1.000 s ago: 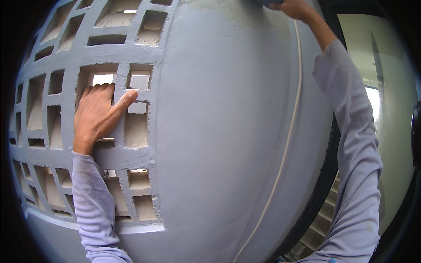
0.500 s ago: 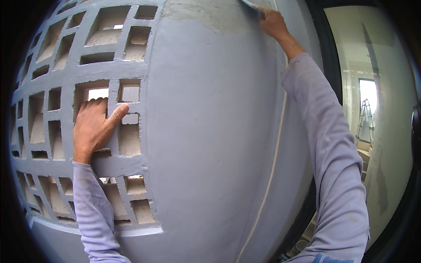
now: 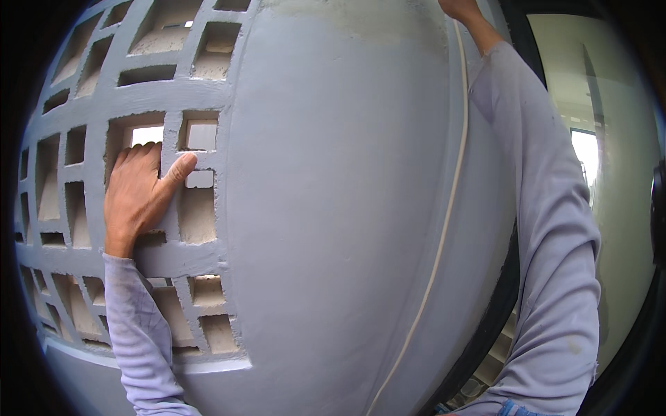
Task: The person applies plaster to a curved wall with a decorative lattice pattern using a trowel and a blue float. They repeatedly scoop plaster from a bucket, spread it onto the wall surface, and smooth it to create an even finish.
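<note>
My left hand [image 3: 137,191] is hooked by its fingers into an opening of the grey lattice wall [image 3: 191,258], with the thumb lying across the bar to the right. The fingertips are hidden inside the opening. At the top edge, my right hand [image 3: 463,8] is raised against the smooth grey wall [image 3: 333,208]. Its fingers look curled, but the picture's edge cuts off most of the hand and whatever it holds. A rougher cement-coloured patch [image 3: 388,24] lies on the wall to the left of that hand.
A thin pale cord [image 3: 444,236] runs down the smooth wall beneath my right hand. Right of it stands a dark frame [image 3: 512,291], with a pale wall or panel [image 3: 628,229] beyond. A light ledge [image 3: 215,365] runs under the lattice.
My right hand has moved up and right, and the flat pale tool in it has gone out of view. My left hand keeps its hold while the whole view shifts slightly.
</note>
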Tool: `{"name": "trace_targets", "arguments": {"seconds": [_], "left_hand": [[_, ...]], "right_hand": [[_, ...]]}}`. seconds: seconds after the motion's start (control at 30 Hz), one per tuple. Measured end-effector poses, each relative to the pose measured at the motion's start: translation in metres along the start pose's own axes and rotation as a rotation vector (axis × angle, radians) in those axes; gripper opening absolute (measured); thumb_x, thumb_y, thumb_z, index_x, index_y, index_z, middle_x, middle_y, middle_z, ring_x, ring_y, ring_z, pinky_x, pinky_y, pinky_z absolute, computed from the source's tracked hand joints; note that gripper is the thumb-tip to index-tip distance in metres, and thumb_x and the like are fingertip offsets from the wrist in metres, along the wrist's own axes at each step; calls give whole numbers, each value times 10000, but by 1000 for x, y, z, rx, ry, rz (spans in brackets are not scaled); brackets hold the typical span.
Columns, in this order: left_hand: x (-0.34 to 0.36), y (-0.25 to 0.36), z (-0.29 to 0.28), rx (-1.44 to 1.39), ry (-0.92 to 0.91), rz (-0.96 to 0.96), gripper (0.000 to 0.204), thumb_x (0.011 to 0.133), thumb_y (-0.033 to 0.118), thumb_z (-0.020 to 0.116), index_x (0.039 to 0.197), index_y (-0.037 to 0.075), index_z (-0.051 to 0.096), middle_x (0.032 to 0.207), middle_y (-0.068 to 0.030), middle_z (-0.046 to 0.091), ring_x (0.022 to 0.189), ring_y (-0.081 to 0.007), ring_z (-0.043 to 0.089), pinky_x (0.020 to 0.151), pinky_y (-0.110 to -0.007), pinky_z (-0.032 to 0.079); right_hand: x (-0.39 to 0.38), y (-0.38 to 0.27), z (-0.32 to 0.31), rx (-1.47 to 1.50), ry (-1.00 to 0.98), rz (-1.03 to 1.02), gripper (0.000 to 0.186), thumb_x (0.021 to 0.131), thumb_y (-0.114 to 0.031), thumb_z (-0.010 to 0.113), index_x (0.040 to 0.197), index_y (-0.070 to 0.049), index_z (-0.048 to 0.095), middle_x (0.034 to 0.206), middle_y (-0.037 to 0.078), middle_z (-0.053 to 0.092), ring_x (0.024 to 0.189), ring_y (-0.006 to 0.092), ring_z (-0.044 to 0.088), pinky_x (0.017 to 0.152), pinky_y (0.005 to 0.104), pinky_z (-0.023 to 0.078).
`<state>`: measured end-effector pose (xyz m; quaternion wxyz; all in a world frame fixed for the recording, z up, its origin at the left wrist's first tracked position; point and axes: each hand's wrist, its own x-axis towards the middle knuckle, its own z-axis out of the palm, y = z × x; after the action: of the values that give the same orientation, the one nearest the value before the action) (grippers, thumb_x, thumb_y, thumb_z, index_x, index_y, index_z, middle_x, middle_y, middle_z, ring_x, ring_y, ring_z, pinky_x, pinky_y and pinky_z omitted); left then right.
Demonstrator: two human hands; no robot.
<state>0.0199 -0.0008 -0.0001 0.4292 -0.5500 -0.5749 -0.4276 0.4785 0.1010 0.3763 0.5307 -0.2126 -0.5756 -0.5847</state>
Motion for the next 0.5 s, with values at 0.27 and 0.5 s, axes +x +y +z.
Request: {"name": "trace_targets", "arguments": {"seconds": [0.27, 0.5], "left_hand": [[-1, -3, -3, 38, -107, -35, 772, 873, 709, 312, 985, 0, 596, 964, -205, 576, 965, -368, 504, 905, -460, 377], [2, -2, 2, 6, -76, -43, 849, 833, 769, 289, 965, -5, 613, 935, -201, 588, 946, -359, 512, 908, -457, 383]], "right_hand": [[-9, -57, -53, -78, -273, 84, 278, 832, -149, 531, 1046, -12, 644, 1036, 249, 635, 1018, 362, 604, 854, 405, 469], [-65, -55, -63, 46, -481, 53, 251, 873, -130, 599, 1094, -22, 647, 874, 77, 672, 829, 173, 616, 803, 295, 463]]}}
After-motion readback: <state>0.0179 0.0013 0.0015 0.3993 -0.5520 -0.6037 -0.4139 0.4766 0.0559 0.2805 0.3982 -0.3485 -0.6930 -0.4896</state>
